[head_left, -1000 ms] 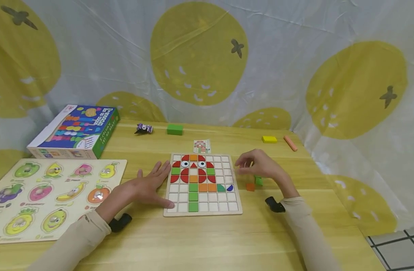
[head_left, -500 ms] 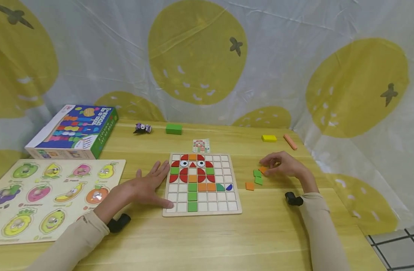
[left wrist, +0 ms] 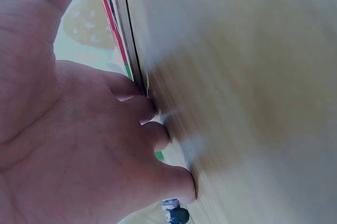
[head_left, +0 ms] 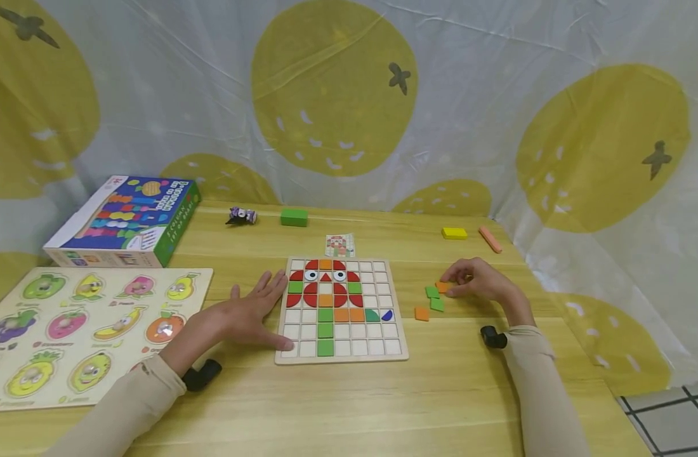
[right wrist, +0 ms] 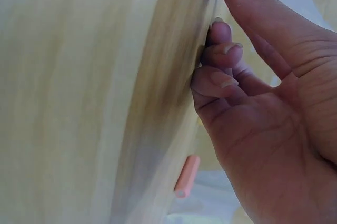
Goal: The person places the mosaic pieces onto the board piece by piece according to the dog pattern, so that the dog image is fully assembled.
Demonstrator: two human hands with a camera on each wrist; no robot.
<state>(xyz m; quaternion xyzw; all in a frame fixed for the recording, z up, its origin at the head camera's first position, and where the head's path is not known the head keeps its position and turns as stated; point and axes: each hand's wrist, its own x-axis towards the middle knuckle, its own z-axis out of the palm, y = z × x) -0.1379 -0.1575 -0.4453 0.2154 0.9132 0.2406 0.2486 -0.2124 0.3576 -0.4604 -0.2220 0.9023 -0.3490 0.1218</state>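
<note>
A square wooden grid board (head_left: 376,348) bears red, green, orange and blue pieces, two of them eyes. My left hand (head_left: 243,320) rests at its left edge with fingers spread and the thumb over the lower left corner; in the left wrist view the fingertips (left wrist: 187,184) touch the table beside the board. To the right of the board, my right hand (head_left: 479,281) pinches an orange square tile (head_left: 442,287) between thumb and fingers, low at the table. Two green tiles (head_left: 434,298) lie just left of those fingertips, and another orange tile (head_left: 421,314) lies nearer the board.
Behind the board is a small picture card (head_left: 340,245). A fruit puzzle board (head_left: 197,285) and a toy box (head_left: 126,219) occupy the left side. Toward the back are a green block (head_left: 294,218), a small figurine (head_left: 242,216), a yellow block (head_left: 454,233) and a salmon-coloured stick (head_left: 489,239).
My right hand has moved from the board's right edge out to the right, onto the orange tile, and stays there. The left hand has kept its place.
</note>
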